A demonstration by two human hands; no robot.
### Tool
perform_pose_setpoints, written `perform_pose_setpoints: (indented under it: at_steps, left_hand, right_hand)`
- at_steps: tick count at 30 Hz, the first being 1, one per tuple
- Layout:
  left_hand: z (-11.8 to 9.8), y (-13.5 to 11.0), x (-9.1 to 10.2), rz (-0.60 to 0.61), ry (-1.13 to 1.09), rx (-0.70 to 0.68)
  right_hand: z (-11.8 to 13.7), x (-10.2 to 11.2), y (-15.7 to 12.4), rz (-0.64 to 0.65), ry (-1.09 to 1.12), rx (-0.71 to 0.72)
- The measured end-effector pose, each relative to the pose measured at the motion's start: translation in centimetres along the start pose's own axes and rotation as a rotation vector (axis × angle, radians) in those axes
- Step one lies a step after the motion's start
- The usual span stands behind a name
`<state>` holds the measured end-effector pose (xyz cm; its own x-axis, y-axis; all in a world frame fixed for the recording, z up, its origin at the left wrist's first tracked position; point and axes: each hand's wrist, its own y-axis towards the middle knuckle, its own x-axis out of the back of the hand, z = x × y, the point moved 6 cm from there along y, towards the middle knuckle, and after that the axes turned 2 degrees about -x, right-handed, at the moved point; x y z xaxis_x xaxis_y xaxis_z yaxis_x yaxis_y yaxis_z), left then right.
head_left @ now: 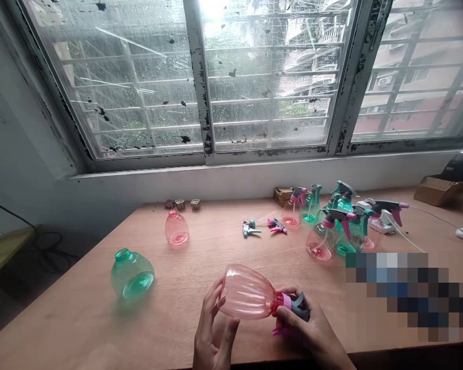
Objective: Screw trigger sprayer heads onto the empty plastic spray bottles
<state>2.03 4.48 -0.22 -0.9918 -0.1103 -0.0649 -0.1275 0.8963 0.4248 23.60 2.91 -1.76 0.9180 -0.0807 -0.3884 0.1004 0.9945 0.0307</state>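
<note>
A clear pink spray bottle (249,293) lies sideways in the air above the table's front edge, its base toward my left hand (216,329). The fingers of that hand curve round the base, with the thumb beneath. My right hand (303,321) is closed on the dark grey and pink spray head (293,304) at the bottle's neck. Part of the head and its pink trigger is hidden by the fingers. Two loose spray heads, one teal and grey (250,228) and one pink and dark (278,226), lie behind the bottle.
To the left stand a green bottle (133,275) and a pink bottle (176,228), both without heads. Several spray bottles with heads (324,241) cluster at the right, near white cables. Small boxes (180,204) sit by the wall. A cardboard box (438,189) is at far right.
</note>
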Motion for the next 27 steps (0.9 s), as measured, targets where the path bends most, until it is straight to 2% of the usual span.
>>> perform_pose_setpoints:
  at_steps: [4,16,27]
  left_hand:
    - [-0.13,-0.27,-0.08,-0.037,-0.091,-0.042]
    - [-0.92,-0.2,-0.59,-0.081,-0.098,0.045]
    - [-0.97,-0.22,-0.58,-0.038,-0.07,0.045]
  right_hand:
    - [-0.17,-0.01,-0.11,0.012,0.004,-0.021]
    - [-0.08,-0.01,-0.11,-0.004,-0.019,-0.013]
    - [0.43,-0.17,-0.25,-0.032,-0.036,0.01]
